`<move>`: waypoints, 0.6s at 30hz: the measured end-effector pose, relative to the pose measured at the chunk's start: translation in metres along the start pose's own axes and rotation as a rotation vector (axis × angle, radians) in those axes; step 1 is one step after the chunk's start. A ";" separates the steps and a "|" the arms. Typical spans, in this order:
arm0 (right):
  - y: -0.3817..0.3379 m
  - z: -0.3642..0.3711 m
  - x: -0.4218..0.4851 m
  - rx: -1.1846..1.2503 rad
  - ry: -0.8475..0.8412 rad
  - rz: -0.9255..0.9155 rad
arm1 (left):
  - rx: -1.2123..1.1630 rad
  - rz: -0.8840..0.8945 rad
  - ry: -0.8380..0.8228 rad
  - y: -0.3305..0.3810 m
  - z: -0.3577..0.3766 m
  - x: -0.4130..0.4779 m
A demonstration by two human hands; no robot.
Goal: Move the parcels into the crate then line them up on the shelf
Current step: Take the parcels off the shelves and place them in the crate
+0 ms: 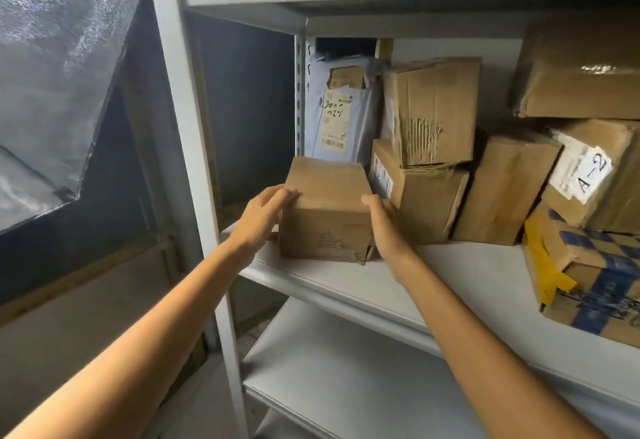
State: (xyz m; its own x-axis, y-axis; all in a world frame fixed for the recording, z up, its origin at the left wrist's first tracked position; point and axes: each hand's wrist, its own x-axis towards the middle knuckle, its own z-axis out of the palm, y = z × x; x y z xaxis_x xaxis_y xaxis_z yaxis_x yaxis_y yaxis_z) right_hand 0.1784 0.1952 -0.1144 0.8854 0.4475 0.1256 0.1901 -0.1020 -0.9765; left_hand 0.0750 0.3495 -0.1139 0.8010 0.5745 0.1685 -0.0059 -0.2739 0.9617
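A small brown cardboard parcel [327, 217] stands at the left front of the grey metal shelf [450, 276]. My left hand [265, 217] presses its left side, fingertips lying on the upper left edge. Against the parcel's right side lies my right hand [382, 227], thumb at the top corner and fingers hidden between this parcel and the neighbouring box. Behind it leans a grey mailer bag [341, 109] with a barcode label. Two stacked worn boxes [426, 147] stand just to the right. No crate is in view.
More parcels fill the shelf's right side: a tall brown box [502, 192], one labelled A-2 [595, 175], a big box above [585, 68], and a blue-and-yellow taped one [595, 276] at the front. A lower shelf board [346, 369] lies below. The upright post [183, 127] stands left.
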 end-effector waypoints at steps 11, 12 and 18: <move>-0.002 -0.006 -0.021 0.066 0.017 -0.014 | -0.058 0.006 0.006 0.003 0.003 -0.019; -0.002 -0.008 -0.027 0.077 0.008 -0.020 | -0.059 0.005 0.013 0.004 0.004 -0.025; -0.003 -0.032 -0.056 0.080 -0.099 0.043 | -0.104 -0.066 0.037 0.015 0.015 -0.067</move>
State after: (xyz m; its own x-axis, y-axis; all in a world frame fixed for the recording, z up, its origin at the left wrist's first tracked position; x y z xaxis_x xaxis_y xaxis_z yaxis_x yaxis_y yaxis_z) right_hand 0.1411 0.1422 -0.1127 0.8449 0.5304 0.0692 0.1147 -0.0533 -0.9920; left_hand 0.0299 0.2954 -0.1136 0.7790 0.6174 0.1097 -0.0170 -0.1540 0.9879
